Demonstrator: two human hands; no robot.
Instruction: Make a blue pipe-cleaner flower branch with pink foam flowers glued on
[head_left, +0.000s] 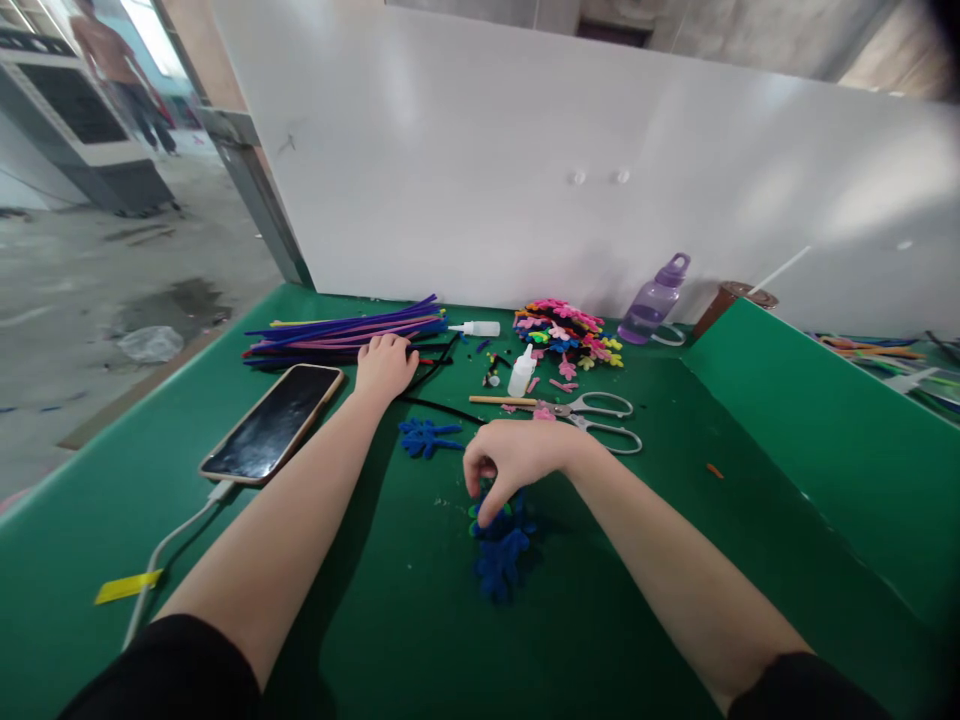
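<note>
The blue fuzzy piece (502, 565) lies on the near-centre tabletop (405, 640). The right hand (525, 450) arches over it, fingers curled; contact is not determinable. A low wrist could snag the scissors (600, 420) just beyond. Farther left, the left hand (386, 367) rests on the fuzzy sticks (352, 328), grip not determinable; sideways drag could scatter them.

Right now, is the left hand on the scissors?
No, the left hand rests at the bundle of fuzzy stems, and the scissors lie nearer the right hand.
</note>
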